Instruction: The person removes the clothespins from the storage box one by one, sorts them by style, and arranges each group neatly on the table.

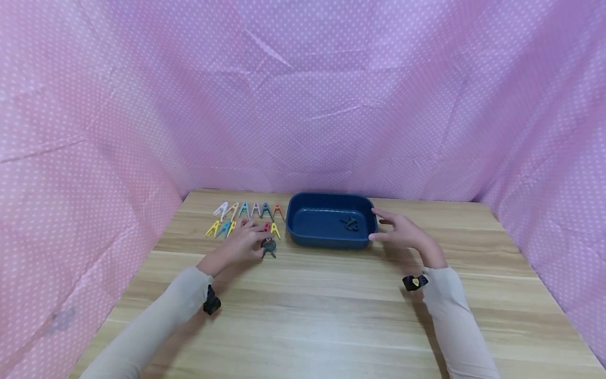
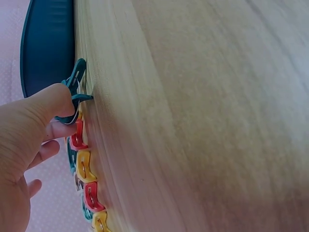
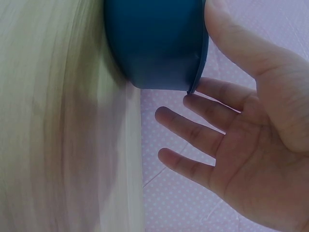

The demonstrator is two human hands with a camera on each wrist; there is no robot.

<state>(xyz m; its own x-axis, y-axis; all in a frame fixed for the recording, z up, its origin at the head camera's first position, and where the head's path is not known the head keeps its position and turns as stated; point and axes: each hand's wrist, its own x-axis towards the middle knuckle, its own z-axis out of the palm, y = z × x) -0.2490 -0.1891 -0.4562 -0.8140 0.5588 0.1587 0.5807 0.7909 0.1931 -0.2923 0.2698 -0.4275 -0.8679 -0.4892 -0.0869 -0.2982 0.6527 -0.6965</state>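
My left hand (image 1: 243, 243) pinches a dark green plastic clothespin (image 1: 269, 246) between thumb and fingers, in front of the clothespin rows. In the left wrist view that clothespin (image 2: 76, 94) shows its prongs and handle beyond the thumb tip. A dark blue rectangular basin (image 1: 326, 243) stands to the right of it, with dark green clothespins (image 1: 350, 223) lying on its floor. At the basin's right end is my right hand (image 1: 400, 229), thumb and index finger at the rim. The right wrist view shows the other fingers of this hand (image 3: 241, 125) spread beside the basin wall (image 3: 154, 48).
Left of the basin, clothespins lie in two rows on the wooden table (image 1: 303, 316). The back row holds white, blue and orange ones (image 1: 278, 211); yellow ones (image 1: 213, 228) and others make up the front row, partly hidden by my left hand. Pink dotted curtains (image 1: 303, 105) enclose the table.
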